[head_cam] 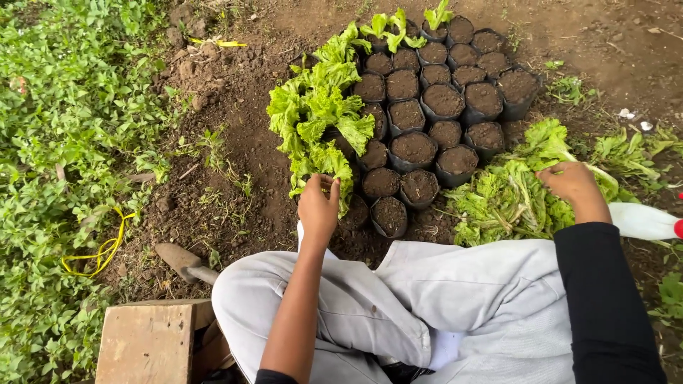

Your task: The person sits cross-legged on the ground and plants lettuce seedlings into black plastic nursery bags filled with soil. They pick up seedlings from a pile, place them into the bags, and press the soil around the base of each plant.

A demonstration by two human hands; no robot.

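**Seated among soil-filled bags and lettuce seedlings**

Nearest the camera are the person's knees in pale grey trousers [398, 299], drawn up as they sit on the ground, with a wooden block [147, 343] just outside the left knee.

The left hand [319, 206] reaches forward, fingers pinched together on a leafy green lettuce seedling [329, 165] at the near end of a row of planted seedlings [313, 107]. That seedling stands in one of the small black grow bags [416, 146], which are packed tight in a cluster ahead of and between the two hands; most bags hold only dark soil (a few at the far end carry seedlings too).

The right hand [571, 181], in a black sleeve, rests curled on a loose heap of lettuce seedlings [509, 203] lying on the ground; whether it actually grips a plant cannot be told. Just past the right wrist lies a white bottle [644, 221].

Behind the left hand, near the knee, a small trowel [183, 262] lies on bare earth. Farther left, a yellow strap [99, 252] lies at the edge of low green groundcover [64, 142].
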